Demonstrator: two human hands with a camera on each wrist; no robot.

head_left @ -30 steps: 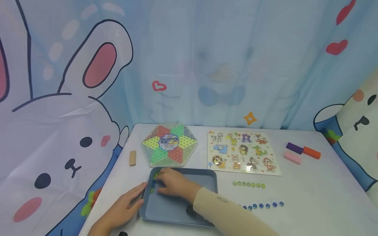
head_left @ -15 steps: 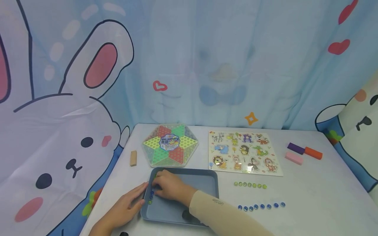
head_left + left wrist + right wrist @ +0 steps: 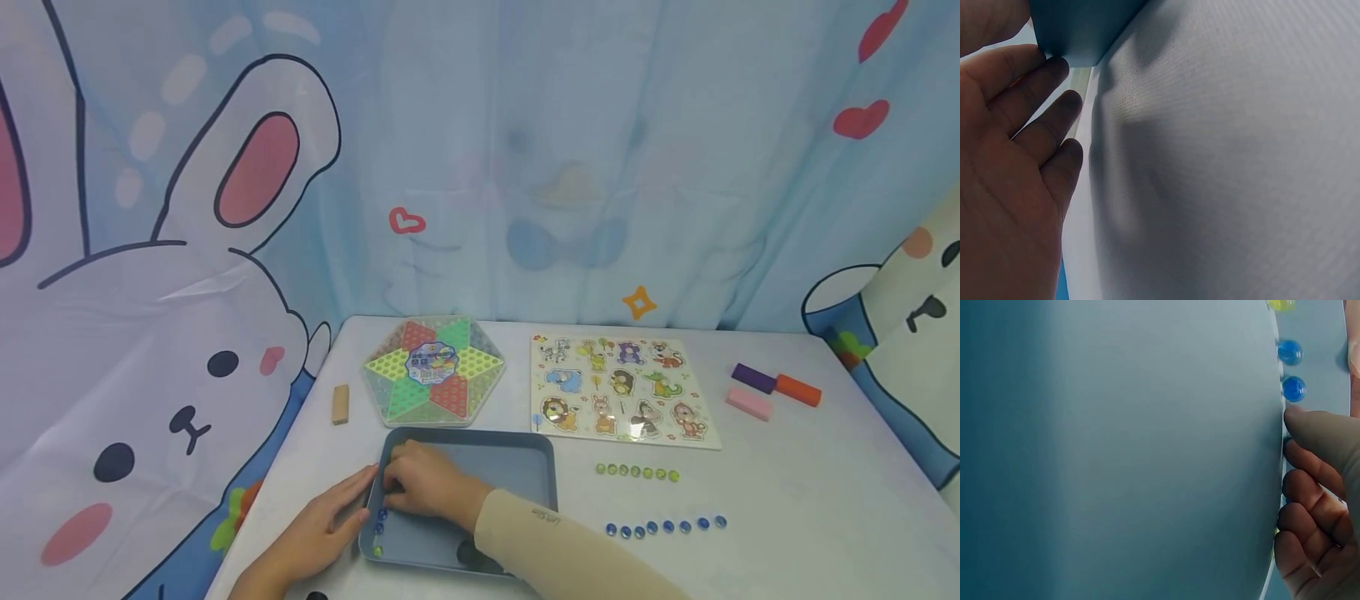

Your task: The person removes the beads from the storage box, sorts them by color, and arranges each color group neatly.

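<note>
The tray [image 3: 510, 467] is touched at its left wall by the left hand [image 3: 315, 527], whose fingers are held nearly straight and slightly parted. Inside, two blue marbles [image 3: 1294, 389] and a yellow-green marble [image 3: 377, 551] are lined along that wall beside the right hand [image 3: 427, 481], whose fingers are bent; whether anything is pinched cannot be told.

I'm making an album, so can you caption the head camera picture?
Right hand inside a blue-gray tray beside blue marbles, left hand at the tray's side.
</note>
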